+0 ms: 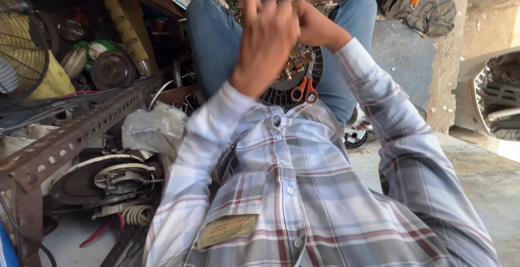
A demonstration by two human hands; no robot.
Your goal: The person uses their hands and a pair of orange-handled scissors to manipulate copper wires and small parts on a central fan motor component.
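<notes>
Seated person in a plaid shirt (303,191) and blue jeans (216,39), seen from above; both arms reach forward over the lap.

Perforated, rusted angle-iron rail (81,131) runs diagonally at left, with a wire fan guard (21,44) beyond it and a crumpled plastic bag (154,129) just beside the left sleeve.

Round black motor stator (295,77), copper windings showing, lies on the lap between the thighs, partly hidden under the hands.

Left hand (265,44) raised above the stator, back toward the camera and motion-blurred; fingers curled inward, whether they hold anything I cannot tell.

Right hand (317,28) just beside it, touching or nearly so; fingers hidden behind the left hand, grip unclear.

Orange-handled scissors (304,89) rest on the stator's near edge, handles toward the shirt.
</notes>
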